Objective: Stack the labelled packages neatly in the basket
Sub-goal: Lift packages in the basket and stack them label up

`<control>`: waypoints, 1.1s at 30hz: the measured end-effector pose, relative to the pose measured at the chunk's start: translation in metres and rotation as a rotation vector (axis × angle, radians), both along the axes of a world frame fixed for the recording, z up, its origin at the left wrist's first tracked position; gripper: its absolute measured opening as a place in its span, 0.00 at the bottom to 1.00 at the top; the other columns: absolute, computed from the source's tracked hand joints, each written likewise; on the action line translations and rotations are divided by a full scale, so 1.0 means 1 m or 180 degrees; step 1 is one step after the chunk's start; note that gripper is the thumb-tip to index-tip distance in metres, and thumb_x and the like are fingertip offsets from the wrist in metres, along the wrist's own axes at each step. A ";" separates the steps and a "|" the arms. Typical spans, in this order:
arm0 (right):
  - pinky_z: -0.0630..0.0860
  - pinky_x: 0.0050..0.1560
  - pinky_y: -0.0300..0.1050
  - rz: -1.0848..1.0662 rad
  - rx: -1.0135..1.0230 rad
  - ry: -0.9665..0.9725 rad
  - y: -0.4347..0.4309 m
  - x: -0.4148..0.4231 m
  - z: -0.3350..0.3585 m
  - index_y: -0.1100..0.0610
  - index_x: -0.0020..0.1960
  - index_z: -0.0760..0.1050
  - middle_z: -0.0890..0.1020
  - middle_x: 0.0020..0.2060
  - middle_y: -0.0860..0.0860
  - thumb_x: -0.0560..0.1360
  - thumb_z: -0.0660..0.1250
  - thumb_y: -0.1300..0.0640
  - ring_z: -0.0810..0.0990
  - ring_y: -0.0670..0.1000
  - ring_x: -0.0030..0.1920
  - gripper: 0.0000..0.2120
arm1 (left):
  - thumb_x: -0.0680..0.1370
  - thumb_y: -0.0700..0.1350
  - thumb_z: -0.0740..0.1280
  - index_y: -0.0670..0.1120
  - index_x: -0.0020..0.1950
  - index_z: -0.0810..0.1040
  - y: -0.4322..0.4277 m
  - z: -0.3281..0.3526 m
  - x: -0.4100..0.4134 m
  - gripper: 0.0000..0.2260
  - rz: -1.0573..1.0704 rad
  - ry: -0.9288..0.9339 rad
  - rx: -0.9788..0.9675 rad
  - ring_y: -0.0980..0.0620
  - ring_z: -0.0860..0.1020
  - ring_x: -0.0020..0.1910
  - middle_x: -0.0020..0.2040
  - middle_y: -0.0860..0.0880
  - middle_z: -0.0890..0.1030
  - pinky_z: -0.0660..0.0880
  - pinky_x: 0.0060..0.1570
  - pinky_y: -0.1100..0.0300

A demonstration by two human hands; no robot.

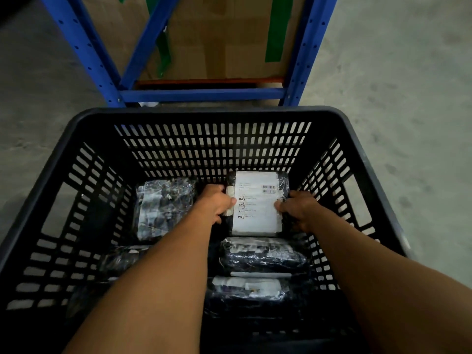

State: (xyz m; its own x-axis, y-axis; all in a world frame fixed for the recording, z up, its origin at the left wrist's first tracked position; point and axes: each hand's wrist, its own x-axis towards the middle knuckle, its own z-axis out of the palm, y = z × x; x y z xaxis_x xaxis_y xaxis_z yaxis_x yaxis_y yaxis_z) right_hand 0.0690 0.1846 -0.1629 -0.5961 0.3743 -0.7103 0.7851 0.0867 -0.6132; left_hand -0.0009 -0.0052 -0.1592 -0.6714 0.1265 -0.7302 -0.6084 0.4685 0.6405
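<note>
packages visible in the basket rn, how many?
5, maybe more hidden under the arms: labelled package held by both hands at far right, one far left, two near right, and one partly seen near left.

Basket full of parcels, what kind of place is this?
Probably a warehouse: blue metal racking holding a big cardboard box, a bare concrete floor, and barcode-labelled packages in a black basket.
</note>
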 end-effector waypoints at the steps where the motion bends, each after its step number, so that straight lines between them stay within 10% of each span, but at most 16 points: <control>1: 0.78 0.60 0.58 0.0020 0.0041 -0.0013 -0.003 -0.001 0.003 0.58 0.68 0.73 0.79 0.64 0.59 0.71 0.73 0.60 0.79 0.61 0.59 0.26 | 0.77 0.38 0.69 0.47 0.76 0.65 0.001 -0.003 -0.002 0.29 -0.0098 -0.0022 -0.0094 0.41 0.73 0.68 0.71 0.43 0.74 0.74 0.58 0.42; 10: 0.76 0.63 0.57 0.0630 0.0421 -0.0332 0.006 -0.010 -0.006 0.60 0.66 0.76 0.78 0.64 0.56 0.73 0.74 0.55 0.77 0.59 0.63 0.23 | 0.78 0.40 0.68 0.43 0.69 0.74 0.003 -0.016 -0.004 0.19 -0.0293 -0.0103 -0.0594 0.40 0.76 0.63 0.68 0.42 0.76 0.77 0.44 0.49; 14: 0.74 0.63 0.47 0.0701 0.0606 -0.0203 0.002 -0.005 -0.007 0.62 0.68 0.75 0.78 0.65 0.58 0.75 0.72 0.53 0.77 0.59 0.64 0.24 | 0.79 0.42 0.67 0.42 0.71 0.72 0.006 -0.016 0.002 0.20 -0.0326 0.0025 -0.0724 0.39 0.78 0.62 0.69 0.41 0.75 0.78 0.51 0.46; 20: 0.68 0.71 0.58 0.1624 0.0203 -0.1298 -0.008 0.010 0.020 0.61 0.75 0.64 0.69 0.73 0.61 0.78 0.65 0.43 0.70 0.63 0.71 0.33 | 0.79 0.53 0.65 0.38 0.76 0.62 -0.002 0.019 0.025 0.31 -0.1369 -0.0464 -0.1391 0.38 0.72 0.68 0.74 0.37 0.67 0.71 0.67 0.45; 27: 0.77 0.59 0.57 0.2241 -0.0358 -0.1987 -0.011 0.015 0.068 0.67 0.71 0.65 0.77 0.59 0.62 0.80 0.64 0.51 0.78 0.61 0.56 0.27 | 0.77 0.45 0.70 0.34 0.63 0.72 -0.013 0.056 0.034 0.20 -0.1527 -0.1403 -0.0982 0.40 0.80 0.50 0.49 0.36 0.81 0.76 0.61 0.44; 29: 0.83 0.45 0.52 0.2201 -0.0516 -0.2034 -0.002 0.010 0.083 0.65 0.65 0.70 0.78 0.50 0.60 0.80 0.62 0.54 0.80 0.57 0.45 0.18 | 0.77 0.44 0.69 0.37 0.52 0.77 -0.013 0.073 0.024 0.11 -0.1618 -0.1281 -0.0955 0.44 0.81 0.41 0.36 0.40 0.82 0.82 0.50 0.49; 33: 0.81 0.34 0.46 0.1521 -0.0843 -0.1494 0.014 0.000 0.114 0.61 0.50 0.77 0.82 0.41 0.58 0.78 0.60 0.44 0.81 0.56 0.38 0.19 | 0.74 0.45 0.71 0.37 0.54 0.79 -0.034 0.118 -0.003 0.14 -0.0886 -0.1162 -0.0280 0.43 0.81 0.42 0.50 0.37 0.79 0.80 0.29 0.62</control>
